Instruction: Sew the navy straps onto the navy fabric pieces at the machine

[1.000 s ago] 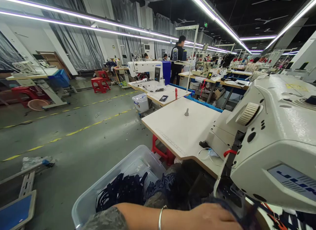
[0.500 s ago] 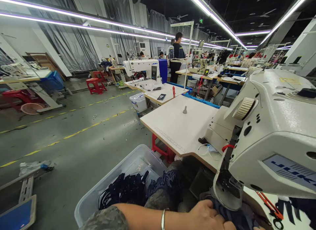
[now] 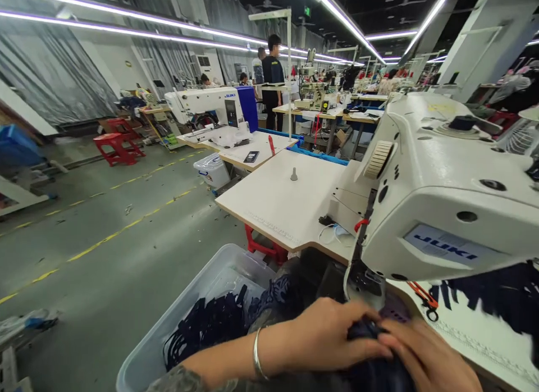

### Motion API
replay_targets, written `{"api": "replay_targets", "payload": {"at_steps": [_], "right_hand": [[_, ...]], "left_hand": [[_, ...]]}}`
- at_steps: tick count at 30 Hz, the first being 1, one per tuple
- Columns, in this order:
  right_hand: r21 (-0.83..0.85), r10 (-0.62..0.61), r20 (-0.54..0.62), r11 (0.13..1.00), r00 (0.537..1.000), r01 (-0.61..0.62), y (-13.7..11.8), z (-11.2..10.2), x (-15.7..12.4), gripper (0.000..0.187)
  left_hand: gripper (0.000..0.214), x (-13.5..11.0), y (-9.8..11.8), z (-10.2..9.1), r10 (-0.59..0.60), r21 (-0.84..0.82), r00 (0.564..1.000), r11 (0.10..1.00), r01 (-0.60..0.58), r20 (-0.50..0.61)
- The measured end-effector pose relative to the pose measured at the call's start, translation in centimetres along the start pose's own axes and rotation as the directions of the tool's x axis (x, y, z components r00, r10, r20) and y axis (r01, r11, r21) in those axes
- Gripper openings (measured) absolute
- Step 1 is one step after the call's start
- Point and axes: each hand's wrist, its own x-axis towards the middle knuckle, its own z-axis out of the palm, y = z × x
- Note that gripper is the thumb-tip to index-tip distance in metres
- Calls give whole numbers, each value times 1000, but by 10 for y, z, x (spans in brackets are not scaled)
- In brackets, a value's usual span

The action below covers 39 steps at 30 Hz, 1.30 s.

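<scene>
Just below the head of the JUKI sewing machine (image 3: 446,212), my two hands meet over a bunched piece of dark navy fabric (image 3: 373,372). My left hand (image 3: 326,336), with a silver bangle on its wrist, is closed on the fabric with thumb and fingers. Across from it, my right hand (image 3: 433,355) grips the same fabric, its fingertips close to my left fingers. Motion blurs the hands a little, and the lower part of the fabric runs out of view. The machine's needle area is mostly hidden behind its guard and my hands.
Left of my lap, a clear plastic bin (image 3: 168,319) holds navy strips (image 3: 210,324). Orange-handled thread snips (image 3: 425,299) and more navy pieces (image 3: 501,291) lie on the right of the table. A white tabletop (image 3: 273,195) extends ahead; co-workers stand farther back.
My view has turned to the right. My right hand has come fully into view, and both hands now hold the navy fabric up a little in front of the machine.
</scene>
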Motion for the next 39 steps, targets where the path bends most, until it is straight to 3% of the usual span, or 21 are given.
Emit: {"api": "replay_targets", "payload": {"at_steps": [2,4,6,8,13,21,33,36,39], "right_hand": [[-66,223,-88,971,971,-229,10,7,10,30],[-14,451,-121,890,884,-456,21,17,16,39],[77,579,-98,815,809,-574,27,26,18,41],[178,632,-59,769,773,-615,29,30,18,40],[359,665,21,692,747,-626,27,25,17,34],[154,705,-48,705,708,-692,36,22,27,29],[66,774,-49,633,631,-772,30,19,36,37],[81,776,-33,630,630,-772,33,20,32,38],[157,746,13,656,665,-739,40,21,22,40]], "left_hand": [[27,2,-7,2,-43,150,987,986,66,-154],[26,4,-14,7,71,318,971,948,6,-229],[30,4,-18,11,214,424,963,897,-128,-163],[31,3,-19,15,272,475,958,858,-196,-94],[29,2,-18,24,221,581,970,805,-121,-104],[30,11,-17,35,168,624,967,781,-14,-189],[33,12,-13,36,134,670,979,742,3,-153],[34,13,-11,35,140,678,979,735,-3,-147],[35,14,-9,32,152,692,979,722,-16,-136]]}}
